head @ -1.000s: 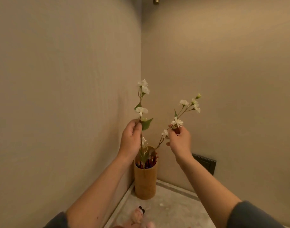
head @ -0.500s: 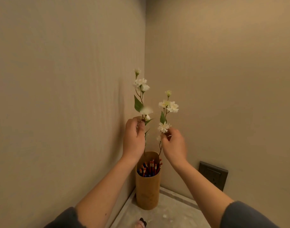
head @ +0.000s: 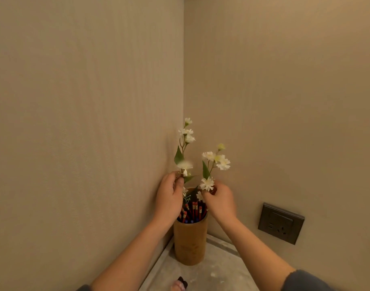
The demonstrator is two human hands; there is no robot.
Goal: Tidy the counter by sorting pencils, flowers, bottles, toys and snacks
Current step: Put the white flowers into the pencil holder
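A tan cylindrical holder (head: pixel 190 242) stands upright in the counter's corner, filled with several red pencils (head: pixel 195 211). My left hand (head: pixel 169 196) pinches the stem of a tall white flower sprig (head: pixel 185 141) above the holder's left rim. My right hand (head: pixel 220 201) grips a second white flower sprig (head: pixel 216 159) over the right rim. Both stems run down into the holder among the pencils; their lower ends are hidden.
Beige walls meet in a corner right behind the holder. A dark wall socket (head: pixel 281 223) sits low on the right wall. The grey marbled counter (head: pixel 213 271) spreads below. A pinkish object with a dark tip (head: pixel 179 285) pokes in at the bottom edge.
Both hands have lowered with the sprigs toward the holder. The right sprig, tilted a second ago, now stands upright. The view has tilted up slightly.
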